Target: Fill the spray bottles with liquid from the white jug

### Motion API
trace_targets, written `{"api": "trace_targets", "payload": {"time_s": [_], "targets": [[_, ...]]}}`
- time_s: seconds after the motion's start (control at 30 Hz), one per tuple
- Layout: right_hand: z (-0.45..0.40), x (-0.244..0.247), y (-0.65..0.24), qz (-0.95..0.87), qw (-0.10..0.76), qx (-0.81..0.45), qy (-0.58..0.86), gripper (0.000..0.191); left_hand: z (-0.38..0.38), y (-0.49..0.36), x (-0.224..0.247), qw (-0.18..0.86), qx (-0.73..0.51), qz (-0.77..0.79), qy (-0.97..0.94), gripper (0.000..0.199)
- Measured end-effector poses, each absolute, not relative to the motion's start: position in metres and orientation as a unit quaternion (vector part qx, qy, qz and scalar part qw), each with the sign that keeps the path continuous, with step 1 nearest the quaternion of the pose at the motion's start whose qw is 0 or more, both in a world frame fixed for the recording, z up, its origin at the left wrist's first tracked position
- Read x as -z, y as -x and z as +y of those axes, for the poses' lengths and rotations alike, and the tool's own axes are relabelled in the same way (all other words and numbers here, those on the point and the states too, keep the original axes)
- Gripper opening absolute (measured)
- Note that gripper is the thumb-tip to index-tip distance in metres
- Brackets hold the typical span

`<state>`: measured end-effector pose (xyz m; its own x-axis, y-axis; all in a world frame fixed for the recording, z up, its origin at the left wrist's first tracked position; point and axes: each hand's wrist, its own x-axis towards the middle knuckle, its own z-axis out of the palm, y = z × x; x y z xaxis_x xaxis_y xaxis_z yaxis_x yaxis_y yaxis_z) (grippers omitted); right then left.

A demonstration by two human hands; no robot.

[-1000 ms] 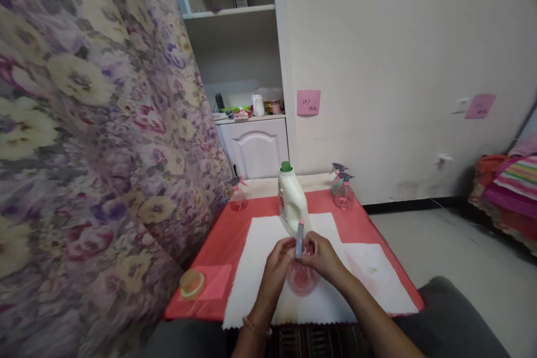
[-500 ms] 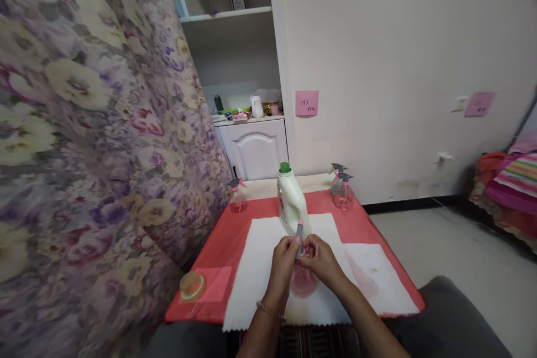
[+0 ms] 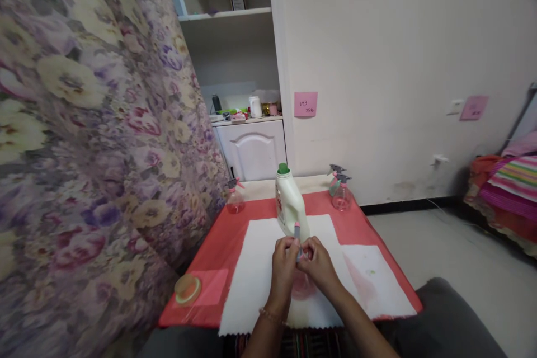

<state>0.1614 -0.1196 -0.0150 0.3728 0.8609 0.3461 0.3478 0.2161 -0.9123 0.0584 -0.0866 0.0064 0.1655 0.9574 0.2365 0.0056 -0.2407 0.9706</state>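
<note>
Both hands meet at the grey and pink spray head of a clear pink spray bottle that stands on a white cloth. My left hand is closed on the spray head from the left, fingertips pinched. From the right, my right hand is closed around the same part, at the neck. The fingers hide the collar and much of the bottle's upper body. Just behind the hands stands a large pale green jug with a green cap.
More spray bottles stand at the back: one at left, two at right. A roll of tape lies front left on the red tabletop. A stained white cloth lies at right. A floral curtain borders the left side.
The view has shifted slightly. Both hands stay on the spray head, with only slight finger movement; the bottle and jug keep their places.
</note>
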Motion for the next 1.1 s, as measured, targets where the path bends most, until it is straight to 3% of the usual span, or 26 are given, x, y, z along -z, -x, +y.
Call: {"api": "trace_targets", "payload": {"time_s": [0.2, 0.37, 0.6, 0.77, 0.93, 1.1], "targets": [[-0.125, 0.021, -0.158, -0.518, 0.597, -0.218, 0.573, 0.022, -0.09, -0.061, -0.005, 0.469, -0.517, 0.399, -0.594, 0.03], [-0.125, 0.025, -0.158, -0.513, 0.608, -0.203, 0.571, 0.008, -0.092, -0.063, -0.005, 0.466, -0.523, 0.402, -0.59, 0.028], [-0.126, 0.024, -0.156, -0.526, 0.611, -0.196, 0.557, 0.019, -0.094, -0.063, -0.007, 0.462, -0.528, 0.396, -0.592, 0.028], [-0.125, 0.025, -0.153, -0.51, 0.625, -0.182, 0.562, 0.007, -0.095, -0.063, -0.008, 0.459, -0.53, 0.402, -0.588, 0.028], [-0.126, 0.026, -0.149, -0.506, 0.629, -0.181, 0.562, 0.016, -0.095, -0.062, -0.007, 0.458, -0.531, 0.402, -0.588, 0.031], [-0.125, 0.027, -0.149, -0.503, 0.637, -0.174, 0.558, 0.005, -0.094, -0.062, -0.006, 0.462, -0.528, 0.406, -0.586, 0.033]]}}
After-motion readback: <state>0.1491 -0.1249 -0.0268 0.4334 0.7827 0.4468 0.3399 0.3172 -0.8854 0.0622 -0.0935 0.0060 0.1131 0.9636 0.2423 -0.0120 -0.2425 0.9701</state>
